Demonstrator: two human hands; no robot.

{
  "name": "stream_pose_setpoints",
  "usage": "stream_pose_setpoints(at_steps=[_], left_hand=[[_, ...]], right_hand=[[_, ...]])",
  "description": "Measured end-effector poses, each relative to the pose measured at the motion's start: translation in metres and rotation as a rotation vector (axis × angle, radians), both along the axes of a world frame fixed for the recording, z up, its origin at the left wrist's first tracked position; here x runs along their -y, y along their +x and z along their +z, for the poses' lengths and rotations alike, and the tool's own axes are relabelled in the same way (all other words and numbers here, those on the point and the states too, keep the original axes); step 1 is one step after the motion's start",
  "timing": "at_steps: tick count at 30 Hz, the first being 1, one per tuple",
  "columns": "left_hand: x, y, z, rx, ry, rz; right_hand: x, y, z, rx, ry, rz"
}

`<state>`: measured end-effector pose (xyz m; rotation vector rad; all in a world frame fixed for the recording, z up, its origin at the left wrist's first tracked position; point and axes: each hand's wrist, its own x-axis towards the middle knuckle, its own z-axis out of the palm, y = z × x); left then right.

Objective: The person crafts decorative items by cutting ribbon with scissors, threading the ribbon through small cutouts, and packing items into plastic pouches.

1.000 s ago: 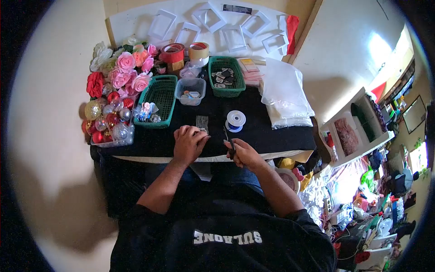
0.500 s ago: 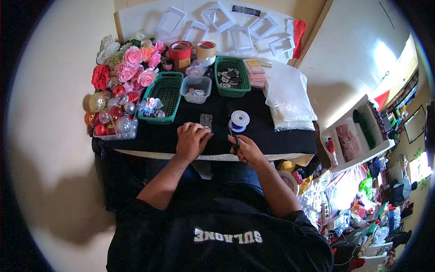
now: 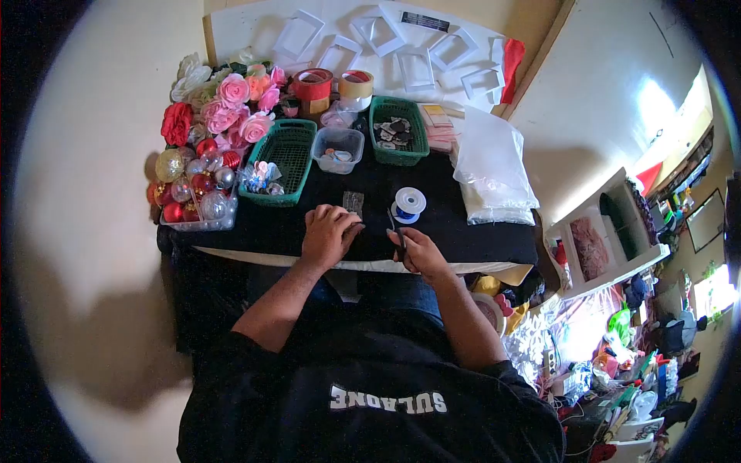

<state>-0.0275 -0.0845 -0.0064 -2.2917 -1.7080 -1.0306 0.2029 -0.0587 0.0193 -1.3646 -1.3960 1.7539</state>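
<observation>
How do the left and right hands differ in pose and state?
The right hand grips scissors; the left hand shows no tool, though what lies under it is hidden.
The left hand lies back-up at the near end of a small packet; the right hand is on the near side of the spool.
Shared: both are bare, near the front edge of the black cloth.

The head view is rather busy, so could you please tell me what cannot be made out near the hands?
In the head view:
- Anything under the left hand: hidden by its palm and fingers.
- Dark-handled tool: grip partly covered by the right hand.
- Small clear packet: contents too small to tell.
</observation>
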Motion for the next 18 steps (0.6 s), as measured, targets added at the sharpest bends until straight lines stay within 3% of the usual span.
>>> stream_pose_setpoints(at_steps=[8,11,14,18], left_hand=[[-0.002,-0.001,-0.001,0.005,0.010,-0.019],[-0.003,-0.001,-0.004,0.016,0.045,-0.015],[-0.004,-0.001,-0.005,0.036,0.009,0.005],[-0.005,-0.002,-0.005,0.044,0.013,0.011]], right_hand=[[-0.001,0.000,-0.002,-0.038,-0.016,-0.019],[0.003,-0.003,0.008,0.111,0.059,0.036],[0.001,0.003,0.009,0.007,-0.016,0.021],[0.006,0.014,0.006,0.016,0.099,0.058]])
